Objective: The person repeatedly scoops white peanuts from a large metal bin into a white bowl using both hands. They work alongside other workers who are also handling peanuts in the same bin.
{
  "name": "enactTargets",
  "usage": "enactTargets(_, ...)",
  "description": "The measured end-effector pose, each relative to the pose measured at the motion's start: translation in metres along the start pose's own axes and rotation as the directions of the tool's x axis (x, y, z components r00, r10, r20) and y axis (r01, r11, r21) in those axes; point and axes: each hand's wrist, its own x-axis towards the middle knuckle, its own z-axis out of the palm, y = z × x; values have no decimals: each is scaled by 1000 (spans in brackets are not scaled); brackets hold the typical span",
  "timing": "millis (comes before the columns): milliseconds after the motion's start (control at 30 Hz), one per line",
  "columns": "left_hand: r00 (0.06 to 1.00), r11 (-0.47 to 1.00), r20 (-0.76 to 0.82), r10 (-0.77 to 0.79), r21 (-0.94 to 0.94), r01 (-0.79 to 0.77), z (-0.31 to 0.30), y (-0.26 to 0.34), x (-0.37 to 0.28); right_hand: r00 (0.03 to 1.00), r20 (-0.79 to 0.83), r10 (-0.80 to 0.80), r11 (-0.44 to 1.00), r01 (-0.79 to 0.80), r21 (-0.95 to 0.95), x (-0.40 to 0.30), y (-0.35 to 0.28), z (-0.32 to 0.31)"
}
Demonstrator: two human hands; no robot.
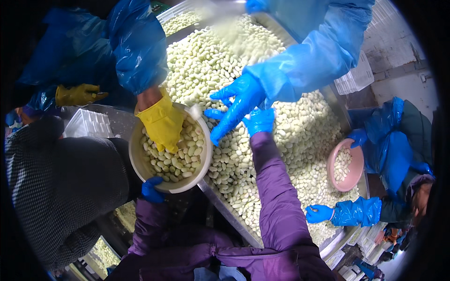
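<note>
My left hand (pixel 153 190), in a blue glove under a purple sleeve, grips the lower rim of a white plastic bowl (pixel 206 161). Pale green oval pods or cocoons (pixel 182 167), of a kind I cannot settle, lie in that bowl. My right hand (pixel 261 121), also blue-gloved, reaches over the large heap of the same pieces (pixel 295 130); its fingers are partly hidden beside a co-worker's blue glove (pixel 239 102), so its hold cannot be told. Another person's yellow glove (pixel 161 123) is inside the white bowl, its fingertips among the pieces.
The heap lies on a metal-edged table (pixel 225 207). At the right, a person holds a pink bowl (pixel 358 168) and has another blue-gloved hand (pixel 319 214) over the heap. White plastic crates stand at the left (pixel 88 124) and upper right (pixel 358 75). A checked sleeve is close at left.
</note>
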Motion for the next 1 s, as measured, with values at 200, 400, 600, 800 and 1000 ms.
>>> enactTargets(200, 999, 998, -32, 32, 57, -30, 6, 4, -6, 989, -92, 117, 993, -115, 21, -31, 20, -49)
enactTargets(400, 999, 1000, 46, -9, 16, 8, -1, 3, 1, 681, 434, -590, 797, 404, 448, -114, -114, -78)
enactTargets(600, 1000, 1000, 0, 0, 10, 0, -2, 2, 0, 872, 221, -436, 850, 319, 420, -92, -113, -45)
enactTargets(800, 998, 1000, -59, -8, -12, 7, 7, 4, -4, 995, 47, -92, 968, 78, 239, -31, -84, -39)
enactTargets(1000, 997, 998, -63, -54, -28, 52, -13, -3, 4, 896, -83, -437, 490, 315, 813, -1, -158, 21)
